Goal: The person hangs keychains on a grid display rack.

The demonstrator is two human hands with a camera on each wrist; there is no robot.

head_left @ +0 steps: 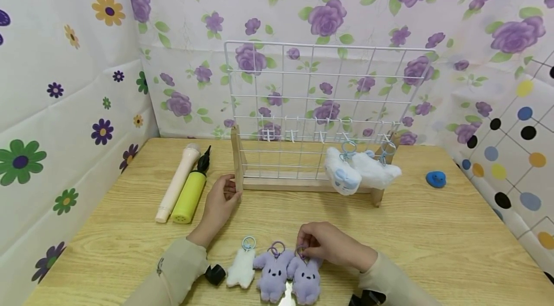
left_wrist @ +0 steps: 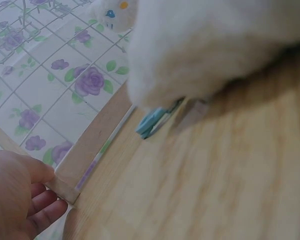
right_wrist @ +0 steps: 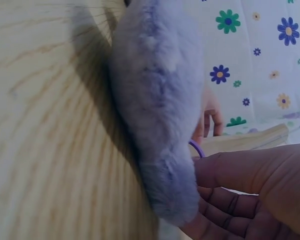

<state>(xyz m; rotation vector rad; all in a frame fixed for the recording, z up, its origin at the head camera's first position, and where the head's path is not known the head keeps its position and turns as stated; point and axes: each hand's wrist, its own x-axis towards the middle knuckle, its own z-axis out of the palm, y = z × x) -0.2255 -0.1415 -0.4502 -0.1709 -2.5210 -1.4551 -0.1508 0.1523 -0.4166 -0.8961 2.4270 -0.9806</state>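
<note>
My left hand (head_left: 220, 202) holds the left wooden foot of a white wire grid rack (head_left: 281, 183), thumb at the front of the wood. In the left wrist view its thumb touches the wooden frame (left_wrist: 90, 145). My right hand (head_left: 331, 243) pinches the purple ring of a purple plush keychain (head_left: 306, 279) lying face up on the table. That plush (right_wrist: 157, 100) fills the middle of the right wrist view, and its purple ring (right_wrist: 196, 148) shows at the thumb tip. Beside it lie a second purple plush keychain (head_left: 273, 277) and a white plush keychain (head_left: 241, 267) with a light blue ring.
Two white-and-blue plush keychains (head_left: 343, 171) (head_left: 375, 171) hang on hooks at the rack's right. Several white hooks (head_left: 292, 135) line the grid. At left lie a yellow hand pump (head_left: 190, 195) and a pale tube (head_left: 178, 183). A small blue duck (head_left: 435, 179) sits at right.
</note>
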